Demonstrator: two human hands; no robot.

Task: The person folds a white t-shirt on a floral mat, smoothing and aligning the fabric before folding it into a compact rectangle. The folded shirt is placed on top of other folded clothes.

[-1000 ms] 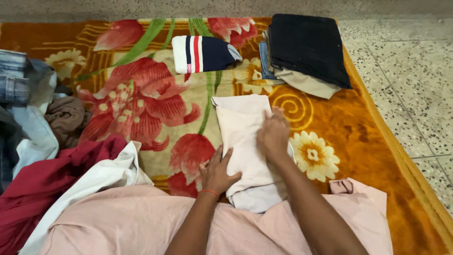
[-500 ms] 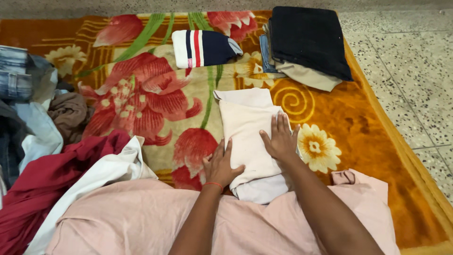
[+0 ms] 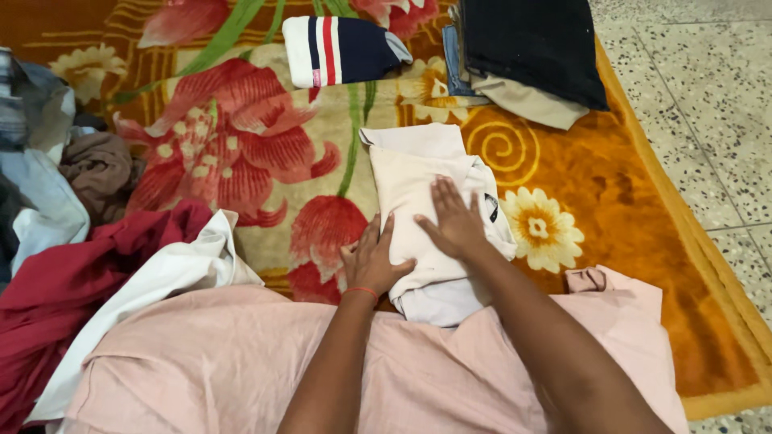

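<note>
Pressing: left hand and right hand, both flat and released, on the folded cream garment mid-blanket; right hand has slid leftward, smoothing; striped bundle far.

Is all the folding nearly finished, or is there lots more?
Some is done: a striped folded piece and a dark folded stack sit on the blanket. Both hands, left hand and right hand, press flat on a cream garment. A loose pile waits unfolded.
</note>
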